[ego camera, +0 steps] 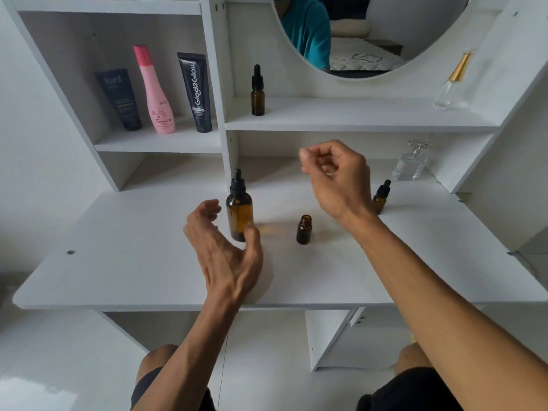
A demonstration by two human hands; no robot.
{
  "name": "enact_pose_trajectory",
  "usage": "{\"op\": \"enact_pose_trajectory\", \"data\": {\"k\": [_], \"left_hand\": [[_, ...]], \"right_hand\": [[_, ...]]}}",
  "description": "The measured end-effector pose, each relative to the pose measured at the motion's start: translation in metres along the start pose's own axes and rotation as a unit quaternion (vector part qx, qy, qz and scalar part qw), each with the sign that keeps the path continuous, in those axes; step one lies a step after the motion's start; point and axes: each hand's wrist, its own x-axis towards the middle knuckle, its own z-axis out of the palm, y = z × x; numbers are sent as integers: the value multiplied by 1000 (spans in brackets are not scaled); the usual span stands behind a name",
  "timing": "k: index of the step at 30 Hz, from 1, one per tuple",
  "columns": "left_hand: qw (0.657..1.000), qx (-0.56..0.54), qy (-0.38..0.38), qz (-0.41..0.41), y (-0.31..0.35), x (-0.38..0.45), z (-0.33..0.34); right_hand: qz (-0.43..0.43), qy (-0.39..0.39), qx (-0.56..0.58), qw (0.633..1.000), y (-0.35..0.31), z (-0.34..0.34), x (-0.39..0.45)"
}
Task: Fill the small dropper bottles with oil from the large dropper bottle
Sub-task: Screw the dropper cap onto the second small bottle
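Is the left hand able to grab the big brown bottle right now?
Probably yes. The left hand is open right beside the big brown bottle, thumb near its base, with nothing between them. The open little bottle stands off to the side.

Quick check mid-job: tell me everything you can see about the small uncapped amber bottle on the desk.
The small uncapped bottle looks like dark amber glass, with a short round body, narrow shoulders and a threaded neck. Its mouth is open, with no dropper cap on it. It stands upright on the white desk, to the right of the large dropper bottle and apart from it. Nothing touches it except the desk; both hands are clear of it. Its fill level cannot be told.
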Motion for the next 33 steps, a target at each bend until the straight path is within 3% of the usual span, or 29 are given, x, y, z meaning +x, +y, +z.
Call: {"op": "enact_pose_trajectory", "data": {"k": [2, 5, 7, 10, 14, 26, 30, 33], "left_hand": [[999, -4, -10, 48, 10, -8, 5], [990, -19, -123, 71, 25, -19, 19], [977, 2, -207, 46, 29, -23, 31], [965, 36, -259, -9, 29, -23, 44], [961, 67, -269, -18, 27, -18, 52], [964, 58, -260, -7, 21, -23, 57], [964, 54, -258, -8, 21, -22, 58], [964, 52, -262, -16, 18, -22, 59]], "right_hand": [[21, 38, -35, 998, 18, -15, 1], [60, 26, -93, 993, 47, -29, -8], [79, 1, -116, 990, 62, -35, -19], [106, -26, -137, 985, 76, -41, -33], [139, -27, -130, 981, 91, -39, -41], [132, -7, -84, 988, 91, -37, -43], [96, -48, -4, 994, 64, -45, -40], [67, -108, -7, 992, 43, -54, -34]]}}
